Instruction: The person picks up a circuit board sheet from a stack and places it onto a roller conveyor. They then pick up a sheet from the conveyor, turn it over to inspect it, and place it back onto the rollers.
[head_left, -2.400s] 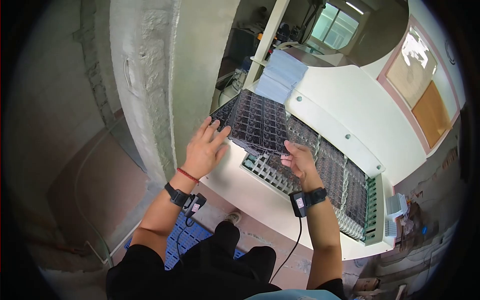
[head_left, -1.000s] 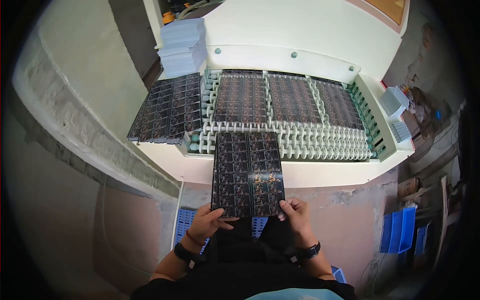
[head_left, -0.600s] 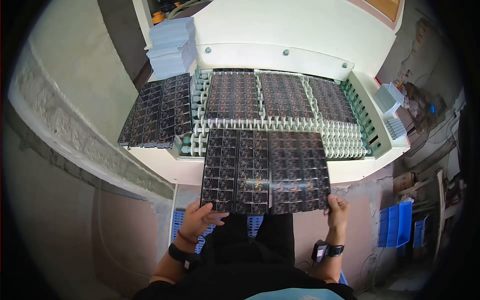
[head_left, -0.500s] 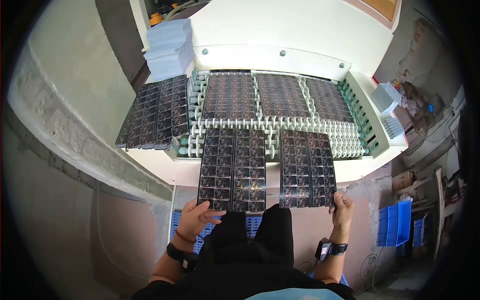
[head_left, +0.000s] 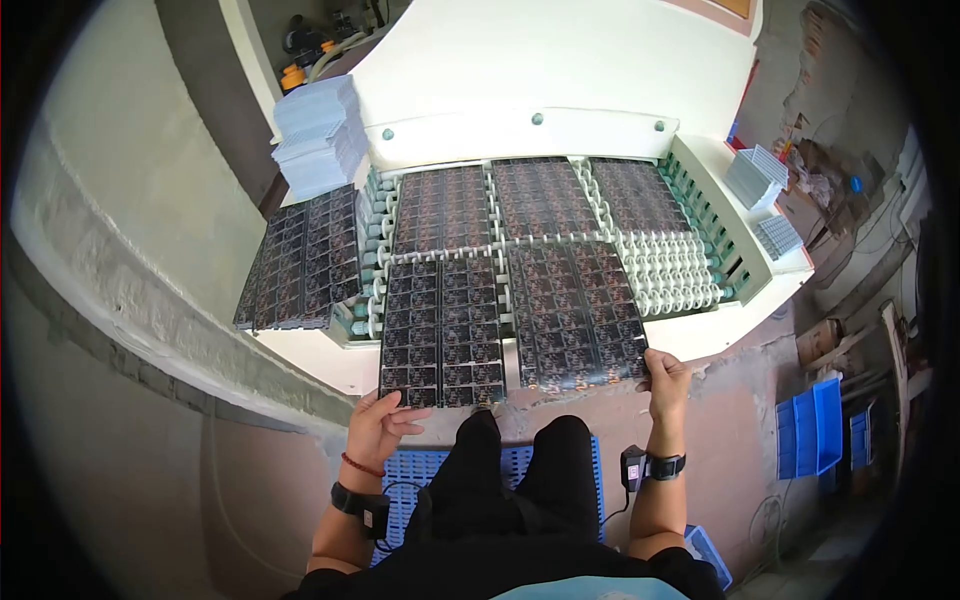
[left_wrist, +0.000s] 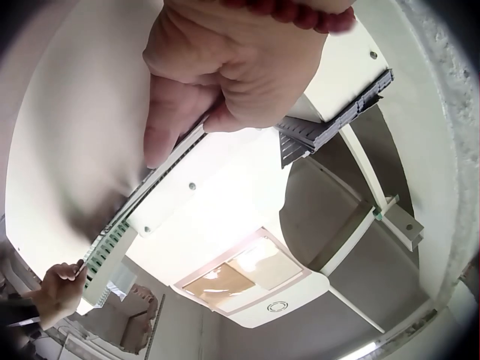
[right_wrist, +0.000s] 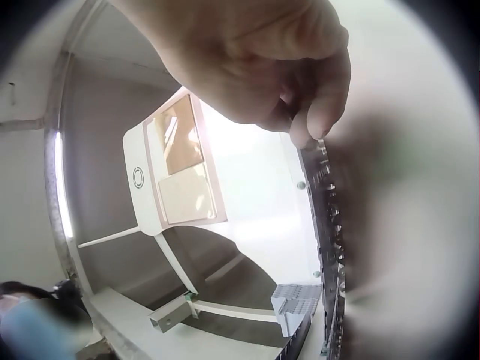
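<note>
In the head view my left hand (head_left: 374, 428) pinches the near left corner of a dark circuit board panel (head_left: 441, 335), thumb on top. My right hand (head_left: 668, 385) pinches the near right corner of a second circuit board panel (head_left: 577, 315). Both lie side by side with a narrow gap, far ends over the roller conveyor (head_left: 665, 275), near ends jutting past its front edge. The left wrist view shows that panel edge-on between thumb and fingers (left_wrist: 161, 131). In the right wrist view the other panel's edge runs down from my fingertips (right_wrist: 319, 127).
Three more panels (head_left: 541, 200) lie in a row on the rollers behind. A stack of panels (head_left: 300, 260) sits at the left end, below piled pale blue sheets (head_left: 320, 135). Small racks (head_left: 755, 178) stand on the right ledge. Blue bins (head_left: 810, 430) are at the right.
One panel was taken from the left stack region and brought to the front; the two held panels came apart sideways. Both have since moved forward onto the front rollers.
</note>
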